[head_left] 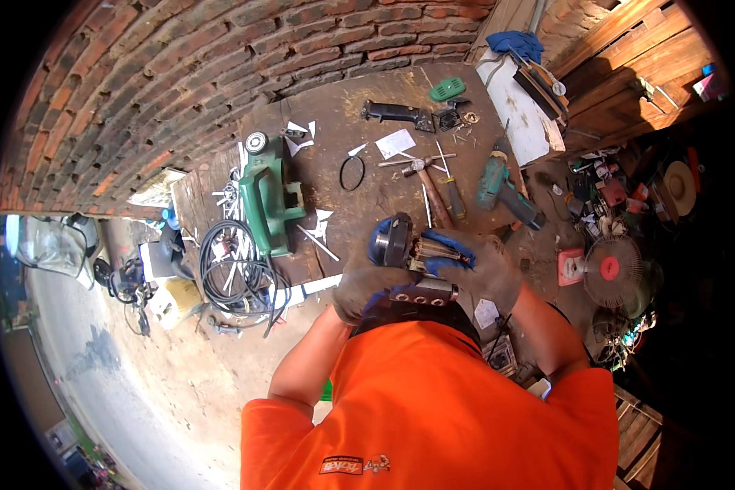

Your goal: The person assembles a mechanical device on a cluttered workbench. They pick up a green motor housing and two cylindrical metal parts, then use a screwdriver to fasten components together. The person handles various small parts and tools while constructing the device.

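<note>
Both gloved hands, left hand (366,282) and right hand (490,265), grasp a black-and-metal machine part (397,241) close before the torso, at the near edge of the table (322,175). Beyond it, open tabletop stretches between the green tool housing (261,204) leftward and the hammer (435,194) rightward; a drill (492,181) sits near the right edge.

Head-worn fisheye, facing down, close above hands (488,269)

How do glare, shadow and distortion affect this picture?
Head view throughout: brick wall bows near the rim; ground at left looks washed out; far right sinks into near-black shadow; left hand and right hand are readable.
</note>
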A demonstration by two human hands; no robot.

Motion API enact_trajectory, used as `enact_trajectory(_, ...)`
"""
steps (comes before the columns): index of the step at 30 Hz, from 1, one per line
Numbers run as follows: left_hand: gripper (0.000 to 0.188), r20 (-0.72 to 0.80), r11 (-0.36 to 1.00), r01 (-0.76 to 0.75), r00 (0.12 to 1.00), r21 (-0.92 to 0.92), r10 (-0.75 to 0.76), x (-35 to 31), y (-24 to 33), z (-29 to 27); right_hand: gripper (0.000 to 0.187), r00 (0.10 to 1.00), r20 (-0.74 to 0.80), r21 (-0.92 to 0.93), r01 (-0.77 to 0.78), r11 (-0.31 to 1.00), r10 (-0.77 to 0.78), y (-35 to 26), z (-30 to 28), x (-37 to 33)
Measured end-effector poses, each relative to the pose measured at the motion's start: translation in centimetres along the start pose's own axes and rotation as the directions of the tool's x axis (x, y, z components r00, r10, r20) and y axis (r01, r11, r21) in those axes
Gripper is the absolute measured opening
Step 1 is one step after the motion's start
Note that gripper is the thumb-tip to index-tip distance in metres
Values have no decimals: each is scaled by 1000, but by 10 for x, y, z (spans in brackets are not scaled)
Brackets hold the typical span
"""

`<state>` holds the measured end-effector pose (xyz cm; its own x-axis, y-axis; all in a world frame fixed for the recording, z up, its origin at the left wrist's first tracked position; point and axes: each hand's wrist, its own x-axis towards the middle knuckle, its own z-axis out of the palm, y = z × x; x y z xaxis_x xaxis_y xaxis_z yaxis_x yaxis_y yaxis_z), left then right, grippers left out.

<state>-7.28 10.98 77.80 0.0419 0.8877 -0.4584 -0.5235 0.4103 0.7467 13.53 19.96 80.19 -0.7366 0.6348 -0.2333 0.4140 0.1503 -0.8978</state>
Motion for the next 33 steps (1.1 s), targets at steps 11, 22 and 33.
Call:
enact_trajectory(11, 84, 23, 982, -13, 1000, 187, 8, -10, 5, -1, 63, 970, 240, -209, 91, 974, -40, -31, -33, 3)
enact_trajectory(22, 83, 68, 955, -42, 997, 294, 23, -15, 10, 3, 58, 984, 172, -22, 57, 998, -52, -6, -23, -9)
enact_trajectory(33, 80, -11, 891, 11, 1000, 453, -7, -11, 2, 4, 63, 996, -93, -239, -12, 971, -10, 34, 12, -24)
